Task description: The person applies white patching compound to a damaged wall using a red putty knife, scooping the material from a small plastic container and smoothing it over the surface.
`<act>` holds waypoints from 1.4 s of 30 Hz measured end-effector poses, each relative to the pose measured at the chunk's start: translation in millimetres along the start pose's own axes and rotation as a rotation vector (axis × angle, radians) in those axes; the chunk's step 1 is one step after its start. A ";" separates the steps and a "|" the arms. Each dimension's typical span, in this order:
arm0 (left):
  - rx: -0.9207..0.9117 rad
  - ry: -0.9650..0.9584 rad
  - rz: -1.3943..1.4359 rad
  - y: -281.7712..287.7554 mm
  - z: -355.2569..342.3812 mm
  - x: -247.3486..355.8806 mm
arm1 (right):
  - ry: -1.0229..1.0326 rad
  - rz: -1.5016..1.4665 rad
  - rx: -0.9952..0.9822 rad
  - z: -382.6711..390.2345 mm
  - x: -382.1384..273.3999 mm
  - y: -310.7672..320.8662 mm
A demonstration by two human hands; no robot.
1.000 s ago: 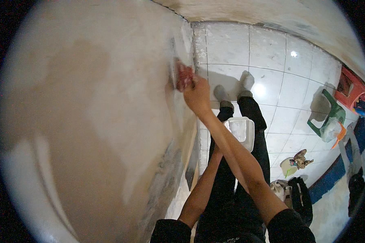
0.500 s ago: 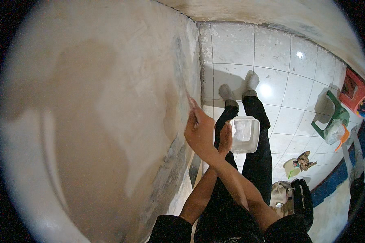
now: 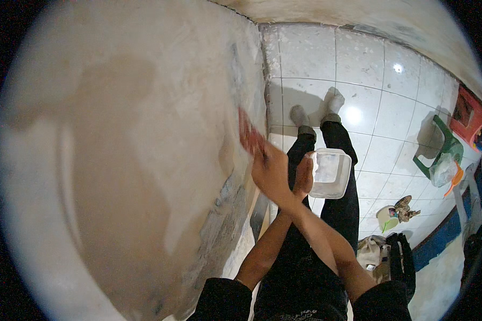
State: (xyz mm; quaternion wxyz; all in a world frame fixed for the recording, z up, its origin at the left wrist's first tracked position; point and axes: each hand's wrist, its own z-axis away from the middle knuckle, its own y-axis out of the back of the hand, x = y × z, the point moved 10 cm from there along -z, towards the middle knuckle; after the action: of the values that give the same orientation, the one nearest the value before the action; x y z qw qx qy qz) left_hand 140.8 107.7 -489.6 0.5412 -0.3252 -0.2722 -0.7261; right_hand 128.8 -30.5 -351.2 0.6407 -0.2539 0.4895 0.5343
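My forearms cross in front of me. My left hand grips the side of a whitish, square-cornered plastic tub, which has a pale patch inside. Farther left, my right hand is closed around a red tool, smeared by motion, so its exact kind does not show. The tool points up and left, close to the patchy beige wall; whether it touches the surface I cannot tell. Grey, rougher patches run along the wall near that hand.
White floor tiles lie under my feet. On the right are a green plastic stool with a clear bag and an orange item, a red plastic stool, a small pale bucket, a crumpled patterned cloth and a beige bag.
My right hand has swung slightly right and down, and the red tool now shows more broadly. The tub in my left hand has shifted a little right and up.
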 end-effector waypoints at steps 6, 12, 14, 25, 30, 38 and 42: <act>0.073 0.052 0.125 8.2 8.2 -17.0 | 0.024 -0.070 -0.207 8.0 -25.3 -61.2; 0.041 0.016 -0.061 3.3 12.6 -0.9 | -0.037 -0.306 -0.383 56.7 -79.8 2.6; 0.051 0.015 -0.030 5.1 14.3 -0.1 | -0.003 -0.183 -0.229 45.0 -60.6 18.7; 0.052 0.049 -0.011 5.7 11.3 -12.2 | -0.079 -0.087 -0.347 62.9 -11.0 -64.9; 0.013 0.030 -0.011 -6.2 11.3 -3.5 | -0.137 -0.197 -0.234 38.6 -7.1 -6.2; 0.039 0.007 -0.066 -3.1 8.1 4.7 | -0.095 0.074 -0.312 40.0 27.3 -81.6; -0.058 0.028 -0.031 -11.6 11.2 0.8 | -0.120 -0.214 -0.284 48.4 3.4 -23.1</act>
State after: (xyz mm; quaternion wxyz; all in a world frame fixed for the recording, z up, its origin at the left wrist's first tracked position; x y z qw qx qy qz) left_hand 131.5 118.7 -482.3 0.5240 -0.3264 -0.2484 -0.7464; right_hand 167.3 5.1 -339.9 0.6796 -0.3602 0.3402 0.5410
